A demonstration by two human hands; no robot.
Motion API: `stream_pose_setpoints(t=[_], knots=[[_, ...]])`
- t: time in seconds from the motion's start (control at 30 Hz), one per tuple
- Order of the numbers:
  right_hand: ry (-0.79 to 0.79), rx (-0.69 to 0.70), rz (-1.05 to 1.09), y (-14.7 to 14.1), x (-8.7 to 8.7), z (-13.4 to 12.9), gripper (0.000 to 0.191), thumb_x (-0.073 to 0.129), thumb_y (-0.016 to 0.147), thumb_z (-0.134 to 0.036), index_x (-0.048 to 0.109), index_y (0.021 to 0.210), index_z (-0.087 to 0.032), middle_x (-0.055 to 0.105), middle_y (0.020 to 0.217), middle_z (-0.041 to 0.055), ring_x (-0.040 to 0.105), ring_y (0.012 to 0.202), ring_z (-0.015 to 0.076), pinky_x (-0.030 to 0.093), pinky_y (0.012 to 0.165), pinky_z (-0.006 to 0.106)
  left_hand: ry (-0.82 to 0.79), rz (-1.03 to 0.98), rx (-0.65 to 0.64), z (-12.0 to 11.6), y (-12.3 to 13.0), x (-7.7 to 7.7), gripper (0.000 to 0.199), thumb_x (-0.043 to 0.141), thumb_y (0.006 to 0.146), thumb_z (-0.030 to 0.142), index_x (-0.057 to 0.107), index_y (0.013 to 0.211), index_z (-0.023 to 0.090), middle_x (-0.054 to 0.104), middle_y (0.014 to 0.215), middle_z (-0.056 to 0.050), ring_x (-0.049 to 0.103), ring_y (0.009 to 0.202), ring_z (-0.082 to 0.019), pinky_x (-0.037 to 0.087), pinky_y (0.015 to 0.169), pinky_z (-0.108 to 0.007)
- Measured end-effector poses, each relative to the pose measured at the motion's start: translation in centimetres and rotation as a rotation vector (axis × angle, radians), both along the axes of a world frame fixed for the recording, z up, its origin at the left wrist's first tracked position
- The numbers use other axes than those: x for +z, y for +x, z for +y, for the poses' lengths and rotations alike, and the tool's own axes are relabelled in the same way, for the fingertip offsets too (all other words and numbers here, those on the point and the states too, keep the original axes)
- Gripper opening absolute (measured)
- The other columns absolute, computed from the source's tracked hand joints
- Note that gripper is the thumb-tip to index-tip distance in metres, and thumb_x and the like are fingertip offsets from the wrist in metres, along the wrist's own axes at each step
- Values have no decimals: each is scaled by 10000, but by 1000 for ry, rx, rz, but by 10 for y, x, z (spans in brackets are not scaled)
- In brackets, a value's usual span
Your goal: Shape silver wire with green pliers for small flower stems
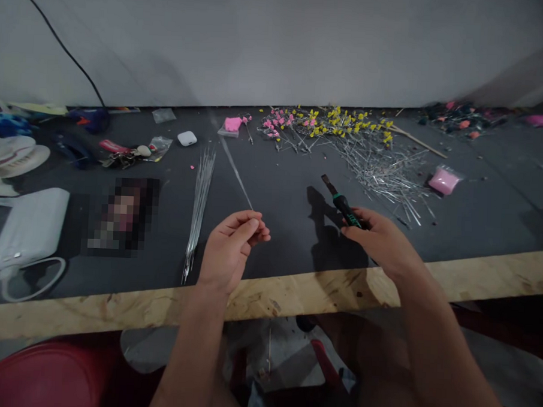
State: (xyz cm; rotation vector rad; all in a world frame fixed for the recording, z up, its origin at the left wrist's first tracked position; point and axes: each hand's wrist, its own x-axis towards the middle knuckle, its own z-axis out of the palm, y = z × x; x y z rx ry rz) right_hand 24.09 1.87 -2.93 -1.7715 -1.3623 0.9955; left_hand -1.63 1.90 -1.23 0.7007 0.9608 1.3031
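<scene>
Evidently, the left hand (229,243) pinches one wire (237,175) toward its near end above the desk (278,246), leaving its length free, while the right hand (382,235) wraps the pliers (342,203) by the handles, tip clear.

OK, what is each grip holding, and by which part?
Left grip: a thin silvery wire, pinched near its closer end. Right grip: a black-and-green tool, by its handle.

Illegible green lettering (354,220) on tool (341,203)
</scene>
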Motion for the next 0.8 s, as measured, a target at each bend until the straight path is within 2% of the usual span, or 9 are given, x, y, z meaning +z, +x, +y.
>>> stream_pose_setpoints(t=[0.17, 0.27, 0.43, 0.57, 0.67, 0.73, 0.8], knots=[[46, 52, -200, -10, -2, 9, 273, 628, 640, -239, 646, 905, -178, 514, 1276, 103, 503, 1170, 286, 356, 988, 407, -54, 92, -36, -4, 9, -5, 155, 717, 717, 187, 692, 865, 148, 673, 709, -11, 633, 652, -109, 528, 661, -253], [49, 128, -323, -16, -4, 13, 320, 622, 621, -194, 638, 939, -153, 468, 1319, 157, 438, 1254, 313, 299, 1053, 433, -58, 158, -56, -5, 14, -7, 183, 708, 734, 206, 686, 906, 146, 683, 733, -17, 640, 661, -112, 530, 667, -255], [54, 167, -372, -14, -10, 14, 410, 662, 621, -225, 643, 1028, -178, 457, 1352, 138, 414, 1278, 327, 293, 1059, 467, -72, 219, -63, -5, 19, -9, 187, 710, 722, 212, 687, 896, 145, 680, 698, -16, 641, 634, -122, 540, 657, -267], [50, 142, -302, -14, -7, 10, 417, 687, 661, -291, 644, 1068, -213, 484, 1341, 116, 433, 1252, 311, 301, 1041, 476, -46, 325, -89, -6, 22, -9, 167, 696, 734, 229, 711, 888, 165, 693, 703, -20, 647, 639, -126, 548, 697, -274], [158, -57, -213, -26, 4, 2, 318, 647, 735, -363, 652, 1026, -235, 539, 1268, 86, 466, 1195, 287, 321, 1009, 473, -13, 403, -142, -9, 22, -10, 134, 677, 752, 240, 729, 865, 190, 710, 720, -30, 661, 676, -145, 548, 711, -279], [197, -141, -1, -38, 12, -6, 345, 606, 788, -413, 617, 1077, -224, 600, 1128, 80, 541, 1055, 233, 403, 916, 400, 44, 488, -206, -11, 21, -11, 129, 660, 768, 251, 738, 866, 218, 724, 751, -34, 667, 707, -159, 542, 697, -277], [144, -100, 275, -51, 17, -13, 424, 627, 778, -442, 566, 1127, -209, 625, 968, 49, 584, 855, 174, 458, 775, 322, 124, 612, -286, -13, 20, -13, 138, 641, 786, 263, 744, 878, 253, 735, 801, -31, 667, 742, -168, 528, 682, -271]])
